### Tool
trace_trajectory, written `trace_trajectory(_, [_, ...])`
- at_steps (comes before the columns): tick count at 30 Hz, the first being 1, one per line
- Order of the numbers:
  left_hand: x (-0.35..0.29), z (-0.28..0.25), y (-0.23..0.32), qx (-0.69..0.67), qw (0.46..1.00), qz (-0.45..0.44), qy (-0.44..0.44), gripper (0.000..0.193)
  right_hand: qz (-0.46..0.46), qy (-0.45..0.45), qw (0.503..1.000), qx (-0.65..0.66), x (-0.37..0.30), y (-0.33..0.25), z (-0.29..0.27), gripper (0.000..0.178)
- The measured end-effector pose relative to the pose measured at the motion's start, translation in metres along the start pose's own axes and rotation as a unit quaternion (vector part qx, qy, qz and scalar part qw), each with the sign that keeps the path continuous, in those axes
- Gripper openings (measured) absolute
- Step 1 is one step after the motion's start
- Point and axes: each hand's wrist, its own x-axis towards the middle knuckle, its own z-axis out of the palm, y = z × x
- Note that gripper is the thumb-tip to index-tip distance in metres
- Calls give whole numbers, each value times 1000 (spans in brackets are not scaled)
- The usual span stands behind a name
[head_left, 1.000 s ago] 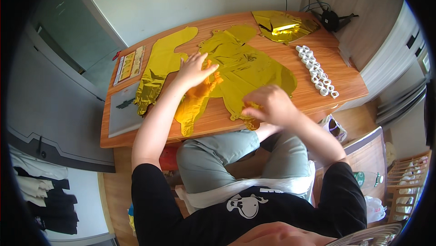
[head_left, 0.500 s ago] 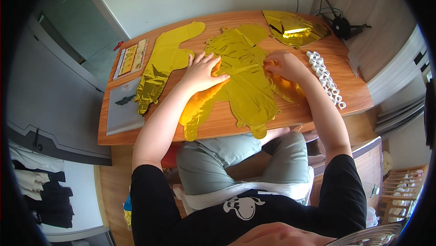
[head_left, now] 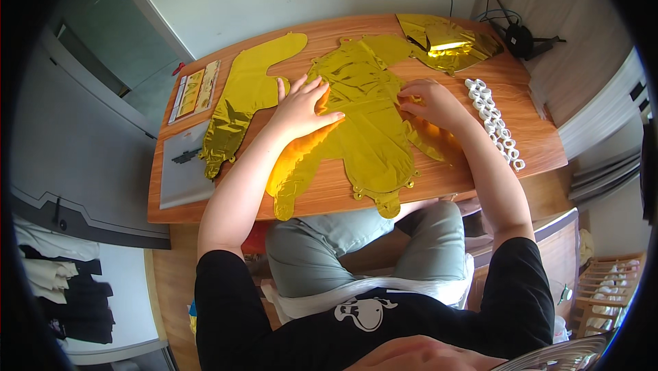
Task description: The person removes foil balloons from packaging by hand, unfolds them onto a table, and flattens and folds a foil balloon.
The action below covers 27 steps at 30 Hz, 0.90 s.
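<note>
A flat, uninflated gold foil balloon [head_left: 373, 141] lies spread on the wooden table in front of me, with wrinkles across its upper part and small tabs along its edges. Resting on its left side is my left hand [head_left: 301, 105], fingers spread and palm down. My right hand [head_left: 426, 102] is at the balloon's right edge, its fingers curled and pinching the foil; the exact grip is partly hidden. Orange reflections show on the foil below both hands. A second flat gold balloon [head_left: 250, 80], long and curved, lies to the left of my left hand.
At the far right sits another piece of folded gold foil [head_left: 452, 49], near a black router [head_left: 519, 41] with cables. White rings [head_left: 492, 121] line the right side of the table [head_left: 452, 179]. On the left are a printed card [head_left: 195, 92] and a clear plastic sleeve [head_left: 181, 182].
The lower part of the middle balloon looks smoother and has shifted slightly. My right hand stays at the right edge with a small movement; my left hand rests in nearly the same place.
</note>
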Motion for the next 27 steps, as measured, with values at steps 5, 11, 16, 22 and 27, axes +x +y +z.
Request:
trace_trajectory(5, [1,-6,4,-7,999,-8,-39,95,-27,30,999,-2,-1,-2,2,25])
trace_trajectory(11, [-2,-10,-10,-57,997,-29,-41,103,-28,15,1000,-1,1,-6,3,27])
trace_trajectory(16, [-12,-24,-18,-14,993,-39,-114,119,-8,26,1000,-10,0,-4,8,27])
trace_trajectory(22, [-11,-19,-39,3,991,-22,-129,134,-3,37,999,-20,2,-11,15,27])
trace_trajectory(27, [-9,-18,-43,-26,996,6,-83,127,-14,25,999,-16,4,-14,13,26])
